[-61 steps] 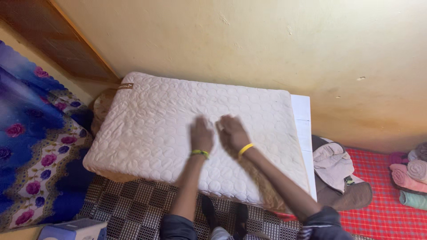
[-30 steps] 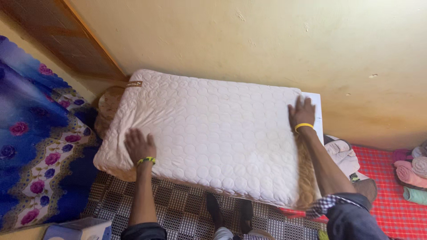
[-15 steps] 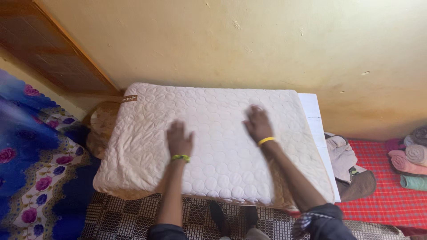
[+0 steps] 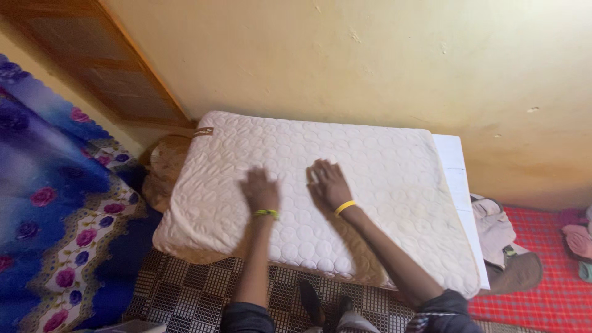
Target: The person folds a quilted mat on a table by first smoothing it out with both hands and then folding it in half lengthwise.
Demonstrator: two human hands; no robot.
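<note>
On quilted white pillow (image 4: 370, 179), brown corner label (image 4: 203, 131).

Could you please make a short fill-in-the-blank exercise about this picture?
1. Both hands lie flat on the white quilted ____.
2. The right hand wears a ____ wristband.
3. The left hand wears a ____ wristband.
4. Left of the pillow hangs a blue cloth printed with ____.

Missing words: pillow; yellow; green; flowers
</note>
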